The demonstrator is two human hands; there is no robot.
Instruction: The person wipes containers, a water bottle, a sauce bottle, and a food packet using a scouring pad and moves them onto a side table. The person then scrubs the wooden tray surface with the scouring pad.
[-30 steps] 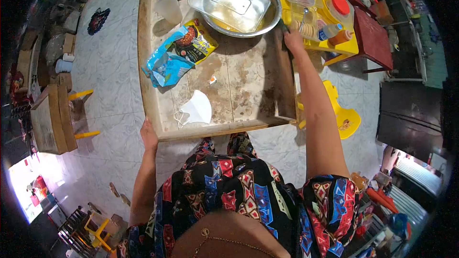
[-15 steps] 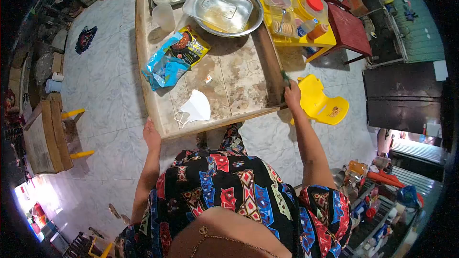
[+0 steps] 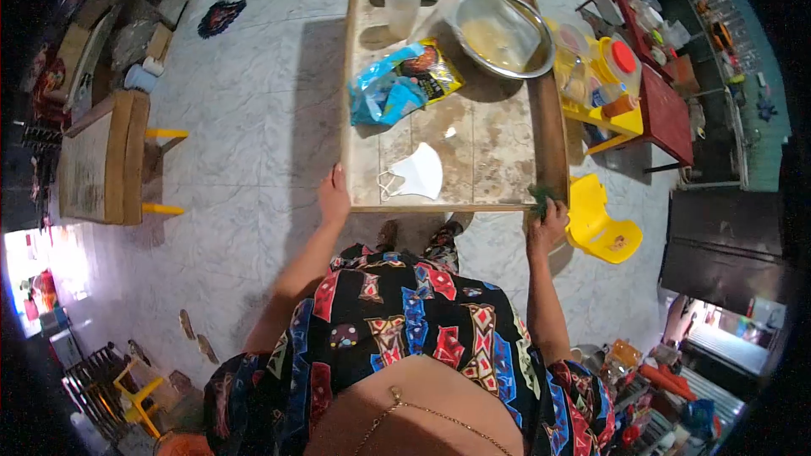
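Tiles (image 3: pixel 236 118) frame a table (image 3: pixel 504 148), near corners meeting left hand (image 3: pixel 334 198), grip unclear, and right hand (image 3: pixel 549 226), clutching green pad (image 3: pixel 540 196).

Stained rimmed tabletop (image 3: pixel 503 148), green pad (image 3: pixel 541 195) at near right corner

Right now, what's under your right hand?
A dark green thing pokes from under the right hand, at a corner of the wooden table; the hand hides the rest.
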